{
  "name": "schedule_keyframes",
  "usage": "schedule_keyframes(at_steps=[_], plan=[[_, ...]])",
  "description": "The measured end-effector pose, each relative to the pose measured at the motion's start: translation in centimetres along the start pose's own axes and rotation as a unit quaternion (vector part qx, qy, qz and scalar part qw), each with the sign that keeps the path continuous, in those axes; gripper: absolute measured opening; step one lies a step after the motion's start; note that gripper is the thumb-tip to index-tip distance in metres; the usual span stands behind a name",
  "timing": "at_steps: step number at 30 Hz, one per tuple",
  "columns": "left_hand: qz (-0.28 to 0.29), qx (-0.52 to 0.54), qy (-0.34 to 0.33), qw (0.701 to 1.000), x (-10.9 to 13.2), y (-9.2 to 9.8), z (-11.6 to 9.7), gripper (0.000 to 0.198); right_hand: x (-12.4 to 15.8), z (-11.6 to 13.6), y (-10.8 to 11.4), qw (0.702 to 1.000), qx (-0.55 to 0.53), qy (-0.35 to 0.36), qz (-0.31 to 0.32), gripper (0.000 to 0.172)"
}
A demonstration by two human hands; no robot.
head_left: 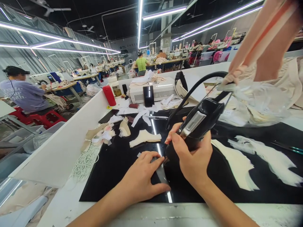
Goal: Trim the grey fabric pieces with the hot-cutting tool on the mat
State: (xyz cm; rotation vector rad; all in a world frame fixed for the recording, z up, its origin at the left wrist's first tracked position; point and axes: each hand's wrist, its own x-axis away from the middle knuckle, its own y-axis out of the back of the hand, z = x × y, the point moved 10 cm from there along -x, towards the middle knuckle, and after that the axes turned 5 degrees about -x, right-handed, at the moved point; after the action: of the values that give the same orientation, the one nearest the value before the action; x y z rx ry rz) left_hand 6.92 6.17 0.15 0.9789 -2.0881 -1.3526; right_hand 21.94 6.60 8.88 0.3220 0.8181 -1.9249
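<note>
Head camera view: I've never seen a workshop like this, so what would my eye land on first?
First, the black corded tool at centre, gripped in the right hand with its tip pointing down at the black mat. Beside it the left hand lies flat on a dark strip. Cream fabric pieces lie scattered on the mat, and a red cylinder stands beyond them on the left.

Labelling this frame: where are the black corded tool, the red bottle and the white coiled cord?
black corded tool [194, 123], head view, its silver panel
red bottle [109, 95], head view, mid body
white coiled cord [85, 162], head view, middle of coil
</note>
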Motion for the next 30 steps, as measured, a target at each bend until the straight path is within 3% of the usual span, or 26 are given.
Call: schedule_keyframes(at_steps=[8, 16, 25, 30], plan=[[0.003, 0.009, 0.006, 1.0, 0.1, 0.2, 0.0, 0.083, 0.1, 0.5, 0.2, 1.0, -0.002, -0.007, -0.007, 0.033], [-0.057, 0.034, 0.025, 0.997, 0.9, 0.5, -0.1, 0.07, 0.2, 0.9, 0.6, 1.0, -0.012, -0.023, -0.015, 0.033], [-0.038, 0.012, 0.046, 0.998, 0.7, -0.4, -0.7, 0.066, 0.2, 1.2, 1.2, 1.0, 0.011, -0.018, -0.016, 0.033], [-0.018, 0.005, 0.049, 0.999, 0.7, -0.4, -0.5, 0.067, 0.5, 0.9, 0.5, 1.0, 0.002, -0.02, -0.003, 0.031]])
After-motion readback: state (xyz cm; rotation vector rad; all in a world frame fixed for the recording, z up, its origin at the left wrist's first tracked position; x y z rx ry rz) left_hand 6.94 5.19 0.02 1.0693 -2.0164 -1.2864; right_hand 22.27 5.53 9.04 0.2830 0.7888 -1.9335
